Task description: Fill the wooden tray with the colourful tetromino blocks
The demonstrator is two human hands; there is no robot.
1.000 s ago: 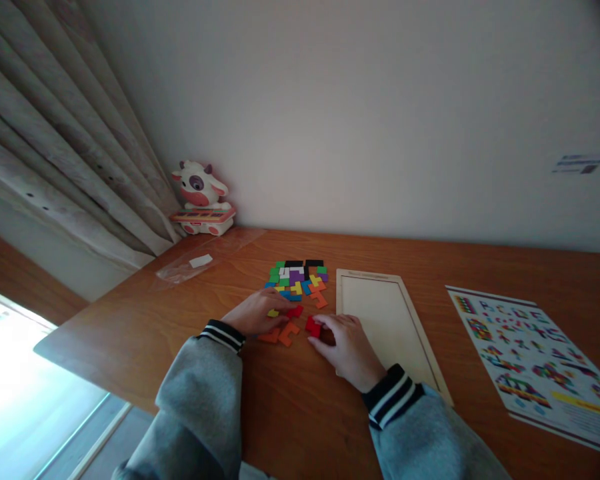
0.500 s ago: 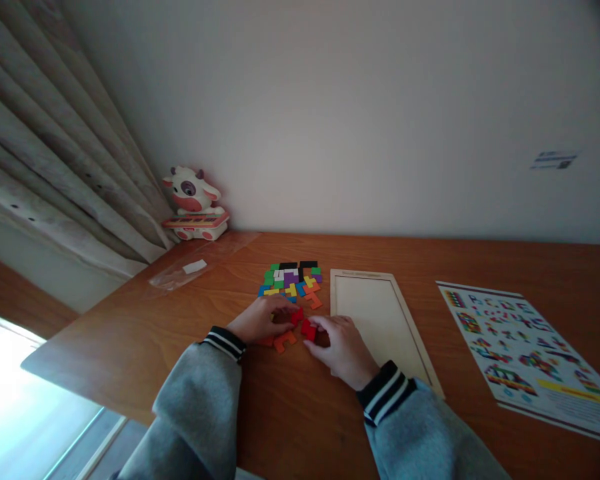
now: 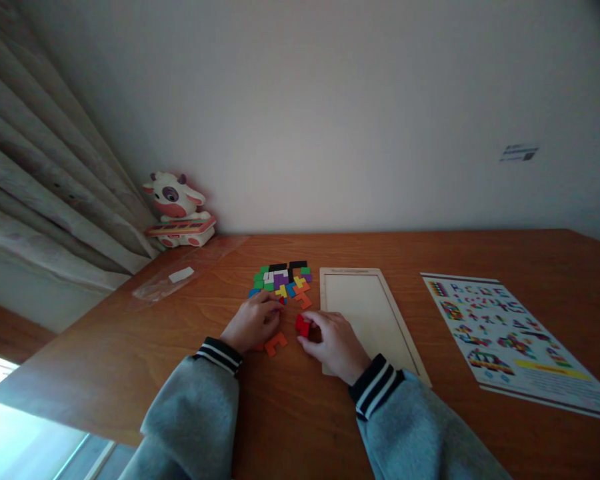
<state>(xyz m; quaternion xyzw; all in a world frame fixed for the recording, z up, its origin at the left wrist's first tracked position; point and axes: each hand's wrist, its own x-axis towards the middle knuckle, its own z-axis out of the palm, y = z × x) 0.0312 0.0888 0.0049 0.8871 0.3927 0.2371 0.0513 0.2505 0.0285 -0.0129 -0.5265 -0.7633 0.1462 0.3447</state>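
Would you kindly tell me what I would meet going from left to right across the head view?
Curtain → cow toy → left hand → red block held in the right hand → wooden tray → printed sheet.

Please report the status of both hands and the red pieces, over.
Right hand: pinching red piece. Left hand: at second red piece, hold unclear. Tray: partly hidden behind right hand.
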